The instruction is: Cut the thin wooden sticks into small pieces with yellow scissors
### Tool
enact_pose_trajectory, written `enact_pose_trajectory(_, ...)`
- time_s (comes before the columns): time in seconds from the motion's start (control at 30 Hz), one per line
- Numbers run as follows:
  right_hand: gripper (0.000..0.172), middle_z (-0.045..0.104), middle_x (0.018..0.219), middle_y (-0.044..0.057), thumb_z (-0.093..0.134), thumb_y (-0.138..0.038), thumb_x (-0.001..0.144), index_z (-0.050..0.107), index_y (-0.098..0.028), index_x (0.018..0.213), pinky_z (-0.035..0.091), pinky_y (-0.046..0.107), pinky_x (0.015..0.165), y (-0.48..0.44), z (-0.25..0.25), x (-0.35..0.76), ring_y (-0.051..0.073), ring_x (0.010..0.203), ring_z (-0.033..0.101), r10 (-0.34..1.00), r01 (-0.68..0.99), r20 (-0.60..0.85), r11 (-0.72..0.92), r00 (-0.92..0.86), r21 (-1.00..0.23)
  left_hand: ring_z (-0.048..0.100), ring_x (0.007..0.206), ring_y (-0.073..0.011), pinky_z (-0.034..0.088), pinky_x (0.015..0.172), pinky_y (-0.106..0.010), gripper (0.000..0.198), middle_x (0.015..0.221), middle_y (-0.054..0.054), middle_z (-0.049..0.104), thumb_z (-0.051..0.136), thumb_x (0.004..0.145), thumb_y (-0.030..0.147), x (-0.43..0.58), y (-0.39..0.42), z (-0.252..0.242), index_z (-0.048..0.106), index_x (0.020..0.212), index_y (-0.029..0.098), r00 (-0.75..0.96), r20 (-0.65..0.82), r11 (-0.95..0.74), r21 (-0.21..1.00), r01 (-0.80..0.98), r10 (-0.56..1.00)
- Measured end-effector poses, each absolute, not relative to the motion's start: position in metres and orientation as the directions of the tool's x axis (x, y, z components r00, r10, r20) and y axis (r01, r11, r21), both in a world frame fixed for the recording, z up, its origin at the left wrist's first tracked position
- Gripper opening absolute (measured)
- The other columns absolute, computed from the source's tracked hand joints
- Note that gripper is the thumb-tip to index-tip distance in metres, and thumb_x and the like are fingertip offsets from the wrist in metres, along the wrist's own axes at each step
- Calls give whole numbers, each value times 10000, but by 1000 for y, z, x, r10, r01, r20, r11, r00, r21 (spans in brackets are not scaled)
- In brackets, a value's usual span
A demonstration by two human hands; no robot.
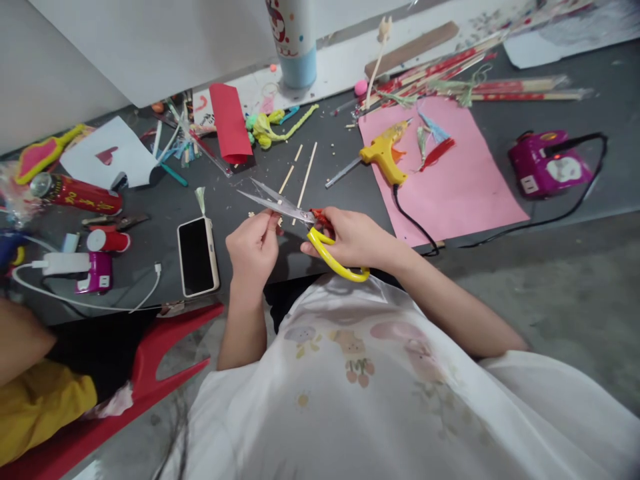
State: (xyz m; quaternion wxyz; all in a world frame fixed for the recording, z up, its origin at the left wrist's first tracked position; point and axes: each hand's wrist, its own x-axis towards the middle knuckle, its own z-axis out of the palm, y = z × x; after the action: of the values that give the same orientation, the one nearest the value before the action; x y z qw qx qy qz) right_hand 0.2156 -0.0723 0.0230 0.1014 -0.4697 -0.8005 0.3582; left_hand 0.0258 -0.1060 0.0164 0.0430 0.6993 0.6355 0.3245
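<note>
My right hand (353, 237) is closed round a pair of scissors (327, 253) with yellow handles and slightly parted metal blades pointing left. A bit of red shows by its fingers; I cannot tell what it is. Just below the blade tips, my left hand (253, 243) is pinched, and whatever sits between its fingertips is too small to name. Beyond the blades lie two thin wooden sticks (307, 172), with small pale scraps scattered around. A phone (198, 257) with a tassel lies left of my left hand.
To the right, a yellow glue gun (387, 153) rests on pink paper (473, 180), its cord running along the table edge. A purple power socket (550, 167) stands farther right. A can (75, 193) lies at left. Another person's arm (23, 340) is at lower left, beside a red chair (150, 353).
</note>
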Motion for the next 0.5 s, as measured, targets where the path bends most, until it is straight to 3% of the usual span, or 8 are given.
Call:
enact_pose_trajectory(0.17, 557, 610, 773, 53, 500, -705, 697, 505, -177, 874, 314, 254, 547, -69, 24, 216, 178, 637, 544, 814, 682, -201, 290, -545, -672, 551, 592, -79, 397, 612, -200, 341, 602, 11, 617, 450, 893, 305, 24, -104, 21, 593, 611, 176, -7, 375, -199, 507, 839, 927)
enact_pose_trajectory(0.5, 469, 554, 626, 2, 529, -664, 688, 513, -197, 721, 242, 245, 519, -55, 23, 218, 128, 529, 451, 843, 716, -223, 242, -489, -655, 578, 624, -103, 417, 642, -221, 351, 626, -3, 635, 420, 902, 331, 24, -90, 23, 614, 649, 185, 9, 310, -176, 513, 840, 951)
